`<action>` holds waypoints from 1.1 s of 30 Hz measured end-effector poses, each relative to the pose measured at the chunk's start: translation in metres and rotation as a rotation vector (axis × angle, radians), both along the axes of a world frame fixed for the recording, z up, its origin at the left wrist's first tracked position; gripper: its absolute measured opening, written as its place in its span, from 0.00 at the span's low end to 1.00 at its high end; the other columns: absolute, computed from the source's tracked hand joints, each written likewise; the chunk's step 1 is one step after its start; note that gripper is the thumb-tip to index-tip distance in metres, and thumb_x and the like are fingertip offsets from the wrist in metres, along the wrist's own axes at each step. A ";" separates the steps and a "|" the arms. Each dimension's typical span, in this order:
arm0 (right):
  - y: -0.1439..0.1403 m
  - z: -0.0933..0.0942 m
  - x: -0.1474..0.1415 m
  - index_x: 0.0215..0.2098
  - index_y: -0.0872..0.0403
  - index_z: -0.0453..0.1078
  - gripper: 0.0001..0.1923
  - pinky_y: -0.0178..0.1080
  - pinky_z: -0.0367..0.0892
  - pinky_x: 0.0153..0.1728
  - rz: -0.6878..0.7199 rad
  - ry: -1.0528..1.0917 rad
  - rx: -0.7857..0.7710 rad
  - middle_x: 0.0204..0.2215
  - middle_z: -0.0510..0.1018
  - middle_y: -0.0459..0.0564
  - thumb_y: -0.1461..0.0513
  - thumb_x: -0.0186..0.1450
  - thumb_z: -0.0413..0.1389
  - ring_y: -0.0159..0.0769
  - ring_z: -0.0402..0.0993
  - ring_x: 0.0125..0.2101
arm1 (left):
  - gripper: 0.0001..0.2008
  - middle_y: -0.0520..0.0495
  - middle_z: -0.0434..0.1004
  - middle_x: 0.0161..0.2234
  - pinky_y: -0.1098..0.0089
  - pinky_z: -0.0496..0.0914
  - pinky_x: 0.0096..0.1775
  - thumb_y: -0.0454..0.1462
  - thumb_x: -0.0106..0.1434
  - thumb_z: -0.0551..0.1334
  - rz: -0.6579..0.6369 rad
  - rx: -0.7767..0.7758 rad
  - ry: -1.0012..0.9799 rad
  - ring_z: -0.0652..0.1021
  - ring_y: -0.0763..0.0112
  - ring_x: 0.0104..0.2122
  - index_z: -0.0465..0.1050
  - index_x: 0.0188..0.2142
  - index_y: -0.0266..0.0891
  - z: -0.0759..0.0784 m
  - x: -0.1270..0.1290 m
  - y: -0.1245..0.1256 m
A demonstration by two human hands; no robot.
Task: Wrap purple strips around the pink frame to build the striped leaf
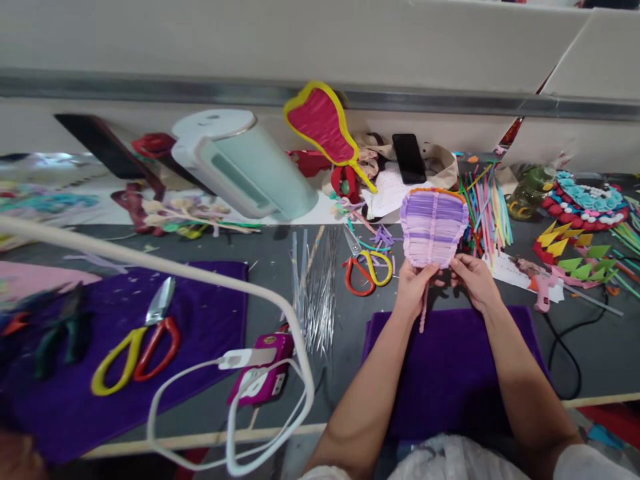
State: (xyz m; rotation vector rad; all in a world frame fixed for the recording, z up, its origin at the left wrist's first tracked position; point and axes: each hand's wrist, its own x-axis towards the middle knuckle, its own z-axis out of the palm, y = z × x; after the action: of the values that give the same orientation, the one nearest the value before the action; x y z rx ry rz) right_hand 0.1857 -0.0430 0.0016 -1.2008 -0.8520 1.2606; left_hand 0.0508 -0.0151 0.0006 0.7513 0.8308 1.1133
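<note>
Before me is a purple striped pipe-cleaner petal (435, 227), shaped like a small fan with an orange-trimmed top edge and a lilac rim. Its lower left edge is pinched between the thumb and fingers of my left hand (416, 288), where a pinkish stem hangs down. My right hand (475, 283) is closed at the lower right edge, thumb and fingers together on the rim. A folded purple cloth (450, 373) lies beneath my forearms. To the left are red-and-yellow scissors (363, 263) and purple pipe-cleaner scraps (384, 237).
Silver wires (320, 300) lie left of my arms, near a magenta power bank (265, 367) with white cable. Colored pipe cleaners (485, 213) and a pink glue gun (543, 287) are on the right. A mint jug (245, 167) and yellow-rimmed pink petal (323, 123) stand behind.
</note>
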 end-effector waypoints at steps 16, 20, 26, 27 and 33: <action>0.002 -0.008 -0.001 0.24 0.54 0.69 0.19 0.30 0.56 0.16 -0.136 -0.184 0.011 0.14 0.65 0.39 0.48 0.53 0.63 0.26 0.61 0.14 | 0.17 0.45 0.78 0.35 0.73 0.72 0.29 0.42 0.52 0.68 0.159 0.254 0.356 0.77 0.70 0.30 0.73 0.39 0.37 -0.005 0.004 -0.010; 0.000 0.000 -0.002 0.27 0.54 0.71 0.19 0.32 0.63 0.19 -0.077 -0.030 0.007 0.19 0.69 0.42 0.47 0.53 0.63 0.28 0.64 0.18 | 0.19 0.50 0.77 0.30 0.73 0.72 0.23 0.41 0.47 0.71 0.104 0.043 0.066 0.75 0.74 0.23 0.71 0.38 0.37 0.001 0.003 -0.005; -0.003 0.008 -0.003 0.27 0.53 0.70 0.17 0.31 0.63 0.19 0.017 0.089 0.027 0.21 0.70 0.43 0.51 0.50 0.66 0.29 0.65 0.22 | 0.18 0.51 0.74 0.23 0.76 0.70 0.20 0.37 0.42 0.72 -0.088 -0.158 -0.154 0.73 0.77 0.19 0.71 0.32 0.34 0.007 0.000 0.001; -0.003 0.008 -0.003 0.27 0.53 0.70 0.17 0.31 0.63 0.19 0.018 0.093 0.033 0.21 0.69 0.42 0.51 0.49 0.66 0.28 0.65 0.22 | 0.18 0.51 0.74 0.23 0.77 0.70 0.19 0.37 0.42 0.72 -0.109 -0.170 -0.165 0.73 0.77 0.19 0.71 0.32 0.34 0.007 0.000 0.001; -0.003 0.005 -0.006 0.25 0.53 0.68 0.16 0.31 0.62 0.19 0.021 0.129 0.054 0.20 0.70 0.41 0.53 0.50 0.66 0.26 0.63 0.19 | 0.17 0.51 0.73 0.21 0.77 0.70 0.19 0.37 0.43 0.72 -0.153 -0.159 -0.161 0.72 0.77 0.18 0.72 0.32 0.33 0.008 0.000 -0.001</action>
State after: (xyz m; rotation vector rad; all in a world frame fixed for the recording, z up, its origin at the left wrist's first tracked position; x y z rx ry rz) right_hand 0.1797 -0.0457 0.0064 -1.0588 -0.8011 1.3095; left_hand 0.0512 -0.0157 0.0085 0.5749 0.7041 0.9456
